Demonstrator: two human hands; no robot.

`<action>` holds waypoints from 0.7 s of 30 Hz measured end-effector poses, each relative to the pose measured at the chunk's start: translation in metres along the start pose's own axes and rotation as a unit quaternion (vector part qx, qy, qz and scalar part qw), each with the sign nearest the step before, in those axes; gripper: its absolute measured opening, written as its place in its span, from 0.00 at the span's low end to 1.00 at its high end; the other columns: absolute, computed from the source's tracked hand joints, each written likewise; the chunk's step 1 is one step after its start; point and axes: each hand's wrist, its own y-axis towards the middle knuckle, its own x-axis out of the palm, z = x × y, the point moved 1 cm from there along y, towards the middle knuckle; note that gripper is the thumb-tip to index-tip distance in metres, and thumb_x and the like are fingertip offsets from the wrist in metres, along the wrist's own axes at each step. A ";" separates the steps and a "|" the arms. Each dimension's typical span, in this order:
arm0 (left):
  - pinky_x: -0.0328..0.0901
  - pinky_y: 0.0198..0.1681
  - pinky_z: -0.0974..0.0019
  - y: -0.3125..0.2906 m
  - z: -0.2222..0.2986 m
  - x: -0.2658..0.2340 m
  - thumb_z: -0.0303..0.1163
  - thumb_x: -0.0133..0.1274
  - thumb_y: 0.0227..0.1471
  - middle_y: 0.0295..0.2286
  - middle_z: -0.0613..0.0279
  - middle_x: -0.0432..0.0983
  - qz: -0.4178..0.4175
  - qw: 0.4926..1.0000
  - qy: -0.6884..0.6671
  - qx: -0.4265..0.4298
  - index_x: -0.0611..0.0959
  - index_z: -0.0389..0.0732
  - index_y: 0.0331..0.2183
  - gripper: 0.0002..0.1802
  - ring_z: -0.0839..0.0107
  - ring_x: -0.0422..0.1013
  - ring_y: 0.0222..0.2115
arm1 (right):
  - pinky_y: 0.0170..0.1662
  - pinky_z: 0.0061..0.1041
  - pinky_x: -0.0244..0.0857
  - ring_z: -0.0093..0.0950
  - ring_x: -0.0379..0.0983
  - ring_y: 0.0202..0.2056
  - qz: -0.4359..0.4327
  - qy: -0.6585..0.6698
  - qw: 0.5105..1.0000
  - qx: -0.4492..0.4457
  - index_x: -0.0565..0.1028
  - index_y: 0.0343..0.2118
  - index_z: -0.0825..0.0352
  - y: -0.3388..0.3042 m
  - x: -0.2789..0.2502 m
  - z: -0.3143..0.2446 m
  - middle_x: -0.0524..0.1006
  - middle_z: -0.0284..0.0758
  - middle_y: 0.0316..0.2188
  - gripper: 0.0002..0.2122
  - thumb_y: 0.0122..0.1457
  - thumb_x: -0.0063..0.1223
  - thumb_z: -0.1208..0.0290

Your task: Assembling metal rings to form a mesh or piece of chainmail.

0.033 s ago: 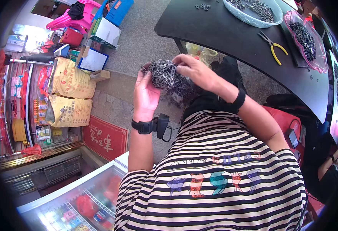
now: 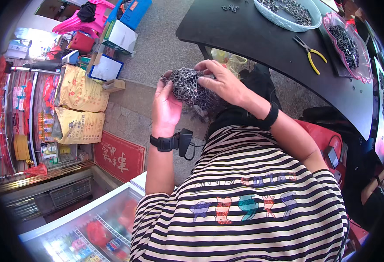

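Observation:
A tangled bundle of metal chain (image 2: pixel 186 85), dark silver with many small links, is held up between my two hands over the floor. From its left side my left hand (image 2: pixel 167 102) supports it, palm up and fingers curled round the edge. My right hand (image 2: pixel 220 81) lies against the bundle's right side, with thumb and fingers bent onto the links. More dark chain hangs below and to the right, blurred and partly in shadow. The fingertips of my left hand are partly hidden by the links.
On the dark table (image 2: pixel 240 30) at upper right are yellow-handled pliers (image 2: pixel 311 54), a pale round tray (image 2: pixel 294 28) of metal links and a pink basket (image 2: pixel 361 72) of darker links. Paper sacks (image 2: pixel 80 126) stand at left; a glass-topped freezer (image 2: pixel 76 227) is at lower left.
My right hand's fingers have shifted slightly on the chain, the thumb now lying a little further left. My left hand stays almost still.

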 end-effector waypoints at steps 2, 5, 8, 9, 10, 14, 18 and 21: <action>0.67 0.50 0.57 0.001 -0.001 -0.001 0.26 0.40 0.59 0.44 0.53 0.72 0.001 1.000 0.000 -0.013 0.70 0.39 0.49 0.15 0.63 0.70 0.46 | 0.52 0.30 0.61 0.33 0.65 0.49 -0.024 0.015 0.999 0.021 0.66 0.51 0.67 -0.005 -0.002 -0.010 0.67 0.40 0.46 0.21 0.56 0.53 0.65; 0.66 0.51 0.57 0.006 0.003 -0.008 0.27 0.39 0.60 0.45 0.53 0.72 0.032 0.998 -0.039 -0.041 0.71 0.40 0.49 0.15 0.63 0.70 0.46 | 0.53 0.34 0.62 0.38 0.64 0.51 0.023 -0.081 0.994 -0.076 0.64 0.52 0.63 -0.020 0.003 -0.035 0.63 0.41 0.50 0.30 0.44 0.66 0.70; 0.66 0.51 0.57 0.003 0.006 0.002 0.28 0.39 0.60 0.45 0.54 0.72 -0.009 0.998 -0.043 -0.039 0.72 0.40 0.48 0.15 0.64 0.70 0.46 | 0.50 0.36 0.63 0.44 0.66 0.48 0.016 -0.122 0.984 -0.133 0.66 0.49 0.64 -0.017 0.012 -0.037 0.65 0.44 0.45 0.29 0.41 0.66 0.73; 0.67 0.50 0.59 0.006 0.005 -0.001 0.28 0.39 0.60 0.44 0.54 0.73 -0.013 0.997 -0.057 -0.043 0.72 0.40 0.48 0.15 0.65 0.71 0.45 | 0.46 0.36 0.65 0.44 0.68 0.44 0.018 -0.134 0.981 -0.137 0.67 0.45 0.64 -0.008 0.010 -0.033 0.67 0.43 0.41 0.26 0.41 0.65 0.74; 0.67 0.50 0.59 0.007 0.007 -0.003 0.28 0.39 0.60 0.44 0.54 0.73 -0.014 0.997 -0.056 -0.041 0.72 0.40 0.48 0.15 0.65 0.71 0.45 | 0.46 0.36 0.65 0.44 0.68 0.44 0.018 -0.135 0.981 -0.139 0.67 0.45 0.64 -0.004 0.008 -0.031 0.67 0.43 0.41 0.26 0.41 0.65 0.74; 0.69 0.45 0.64 0.006 0.015 -0.001 0.29 0.44 0.59 0.42 0.59 0.73 -0.016 0.999 -0.006 -0.048 0.73 0.41 0.47 0.14 0.69 0.72 0.41 | 0.42 0.38 0.65 0.43 0.70 0.40 -0.038 -0.141 0.976 -0.159 0.68 0.39 0.66 0.004 0.004 -0.032 0.69 0.41 0.33 0.19 0.42 0.61 0.77; 0.68 0.38 0.70 0.006 0.014 -0.003 0.28 0.51 0.55 0.40 0.64 0.74 -0.036 0.997 0.064 -0.016 0.73 0.43 0.45 0.14 0.74 0.72 0.37 | 0.41 0.38 0.65 0.43 0.70 0.39 -0.010 -0.160 0.972 -0.173 0.70 0.34 0.67 0.008 -0.001 -0.033 0.70 0.42 0.32 0.15 0.40 0.55 0.79; 0.67 0.34 0.72 0.005 0.011 -0.012 0.27 0.53 0.54 0.38 0.65 0.74 0.013 0.997 0.069 -0.023 0.73 0.42 0.45 0.16 0.75 0.71 0.35 | 0.40 0.37 0.66 0.44 0.70 0.38 0.007 -0.150 0.978 -0.145 0.70 0.34 0.68 0.013 0.000 -0.034 0.70 0.42 0.33 0.15 0.39 0.55 0.79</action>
